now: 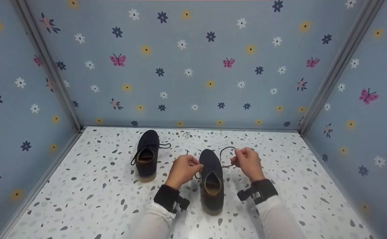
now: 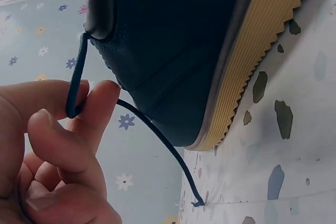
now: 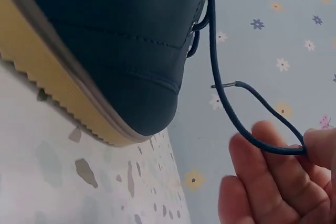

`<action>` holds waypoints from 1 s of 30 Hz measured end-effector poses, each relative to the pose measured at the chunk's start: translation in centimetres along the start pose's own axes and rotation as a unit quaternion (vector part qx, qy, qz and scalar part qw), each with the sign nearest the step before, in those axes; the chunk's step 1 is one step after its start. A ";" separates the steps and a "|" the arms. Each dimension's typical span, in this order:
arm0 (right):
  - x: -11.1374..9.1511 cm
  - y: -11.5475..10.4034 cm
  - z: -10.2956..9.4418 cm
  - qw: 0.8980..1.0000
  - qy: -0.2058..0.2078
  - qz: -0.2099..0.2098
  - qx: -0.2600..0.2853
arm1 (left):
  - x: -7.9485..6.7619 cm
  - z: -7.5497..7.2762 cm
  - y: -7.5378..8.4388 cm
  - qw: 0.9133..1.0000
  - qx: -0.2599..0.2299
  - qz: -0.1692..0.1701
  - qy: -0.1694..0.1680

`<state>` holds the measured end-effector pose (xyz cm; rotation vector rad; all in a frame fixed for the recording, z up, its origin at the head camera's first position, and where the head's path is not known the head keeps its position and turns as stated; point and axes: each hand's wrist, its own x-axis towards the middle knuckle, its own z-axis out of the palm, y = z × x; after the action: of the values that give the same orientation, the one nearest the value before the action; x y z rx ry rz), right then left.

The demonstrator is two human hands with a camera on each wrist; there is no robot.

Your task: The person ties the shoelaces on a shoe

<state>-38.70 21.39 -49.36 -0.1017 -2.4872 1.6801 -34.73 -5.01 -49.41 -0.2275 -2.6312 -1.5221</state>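
A dark navy lace-up shoe [image 1: 209,161] with a pale ridged sole stands on the floor between both hands, toe pointing away. On its left side, my left hand [image 1: 183,169] pinches one shoelace [image 2: 78,72] between its fingers; the lace's loose end hangs down to the floor. To the right of the shoe, the other shoelace [image 3: 212,40] runs from the eyelets to my right hand [image 1: 249,163], held between thumb and forefinger. Its tipped end curves back toward the shoe. The inside of the left-hand grip is partly hidden in the head view.
A matching shoe [image 1: 148,141] stands farther left and slightly farther back, its laces spread loosely to both sides. Flowered blue panels [image 1: 193,66] wall in the speckled white floor [image 1: 97,186] at the back, left and right. Each wrist carries a black strap with a small camera.
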 end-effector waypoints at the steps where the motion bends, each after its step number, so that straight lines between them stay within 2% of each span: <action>1: 0.1 -0.2 -0.1 1.000 0.003 -0.007 -0.010 | 0.0 0.0 0.0 1.000 0.001 0.003 0.002; 4: 0.5 -0.9 -0.3 0.999 0.008 -0.033 -0.041 | 0.0 0.0 0.0 1.000 0.005 0.012 0.006; 9: 1.1 -2.5 -0.6 0.990 0.001 -0.077 -0.115 | 0.1 0.0 0.0 1.000 0.017 0.022 0.007; 12: 1.5 -3.6 -0.7 0.986 -0.022 -0.090 -0.136 | 0.1 -0.1 0.0 0.999 0.023 0.025 0.004; 16: 2.0 -5.1 -0.6 0.980 -0.074 -0.095 -0.158 | 0.1 -0.2 0.0 0.999 0.026 0.024 -0.002; 21: 2.5 -6.5 0.1 0.962 -0.117 -0.128 -0.212 | 0.1 -0.4 0.1 0.999 0.026 0.033 -0.004; 30: 3.1 -8.4 2.5 0.930 -0.126 -0.191 -0.288 | 0.2 -0.6 0.0 0.999 0.024 0.048 0.003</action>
<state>-41.91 16.39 -42.22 0.5352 -2.8640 0.8249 -34.91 -5.49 -49.09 -0.3393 -2.6067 -1.4271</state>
